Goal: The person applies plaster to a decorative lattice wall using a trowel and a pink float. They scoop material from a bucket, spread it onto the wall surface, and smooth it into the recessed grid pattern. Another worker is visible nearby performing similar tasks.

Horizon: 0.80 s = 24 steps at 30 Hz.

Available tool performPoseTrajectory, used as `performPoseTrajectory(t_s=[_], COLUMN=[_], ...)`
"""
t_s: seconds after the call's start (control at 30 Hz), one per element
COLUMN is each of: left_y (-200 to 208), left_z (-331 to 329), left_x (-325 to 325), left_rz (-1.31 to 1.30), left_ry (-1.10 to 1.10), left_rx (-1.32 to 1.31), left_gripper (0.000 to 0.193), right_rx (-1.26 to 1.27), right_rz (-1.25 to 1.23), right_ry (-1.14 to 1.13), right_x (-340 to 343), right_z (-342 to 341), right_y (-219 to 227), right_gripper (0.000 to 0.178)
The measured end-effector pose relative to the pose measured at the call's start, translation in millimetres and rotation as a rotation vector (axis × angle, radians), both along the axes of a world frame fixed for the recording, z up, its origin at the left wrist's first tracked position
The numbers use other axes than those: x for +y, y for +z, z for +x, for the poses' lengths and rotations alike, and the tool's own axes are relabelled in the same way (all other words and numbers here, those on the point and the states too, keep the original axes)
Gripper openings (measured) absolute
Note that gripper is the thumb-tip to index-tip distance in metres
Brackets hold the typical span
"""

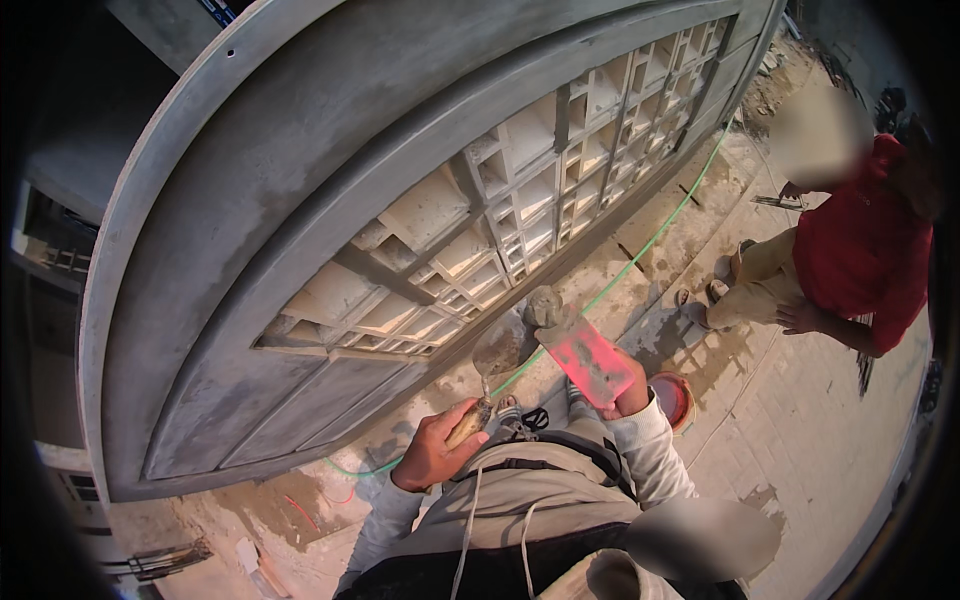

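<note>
My left hand (440, 444) is closed round the wooden handle of a trowel (503, 347), whose grey blade points away from me toward the wall. In my right hand (627, 385) is a pink plastic float (588, 362), smeared with grey mortar. A lump of wet mortar (544, 306) sits at the float's far end, close beside the trowel blade. Just beyond both tools stands a grey plastered wall (300, 240) with a lattice of pale openwork blocks (520, 190) set in it.
A green hose (660, 235) runs along the wall's foot. By my right side stands a reddish bucket (672, 402). A person in a red shirt (862, 245) stands at the right on the paved floor (790, 400). Wet stains and rubble mark the ground.
</note>
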<state>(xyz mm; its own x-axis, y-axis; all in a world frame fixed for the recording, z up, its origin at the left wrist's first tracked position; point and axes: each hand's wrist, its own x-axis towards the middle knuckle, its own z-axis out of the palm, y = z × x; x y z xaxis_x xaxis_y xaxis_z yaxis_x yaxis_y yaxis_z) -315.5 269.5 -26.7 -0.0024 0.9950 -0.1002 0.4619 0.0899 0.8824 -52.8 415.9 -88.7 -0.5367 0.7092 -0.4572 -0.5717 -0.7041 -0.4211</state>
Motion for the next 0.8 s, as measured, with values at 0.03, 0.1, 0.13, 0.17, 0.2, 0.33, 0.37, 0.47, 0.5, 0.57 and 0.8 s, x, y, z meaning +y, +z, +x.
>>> performPoseTrajectory(t_s=[0.03,0.1,0.13,0.17,0.2,0.33,0.37,0.47,0.5,0.57,0.8], left_y=[1,1,2,2,1,-1,-1,1,1,0,-17], left_z=[1,4,5,5,6,6,6,7,7,8,6], left_x=[0,1,2,2,2,3,3,5,5,6,5], left_rz=[0.019,0.028,0.02,0.011,0.009,0.014,0.018,0.018,0.016,0.011,0.01], left_ry=[0.004,0.012,0.016,0.02,0.02,0.004,-0.004,-0.001,0.0,0.001,0.008], left_rx=[0.025,0.052,0.054,0.056,0.067,0.105,0.115,0.125,0.139,0.167,0.108], left_gripper=[0.053,0.053,0.053,0.053,0.053,0.052,0.052,0.051,0.051,0.051,0.052], right_rx=[-0.005,-0.031,-0.052,-0.073,-0.097,-0.199,-0.218,-0.253,-0.255,-0.227,-0.117], right_rz=[0.003,0.005,0.004,0.004,0.029,0.132,0.162,0.246,0.268,0.27,0.489], right_ry=[0.001,0.006,0.01,0.014,0.015,0.022,0.031,0.063,0.067,0.051,0.131], right_x=[0,1,3,3,4,6,7,12,13,14,15], right_z=[0,1,1,1,1,2,2,3,3,2,3], right_y=[-1,-1,0,1,0,-8,-9,-11,-12,-17,-69], right_gripper=[0.045,0.045,0.044,0.044,0.043,0.038,0.038,0.036,0.035,0.035,0.04])
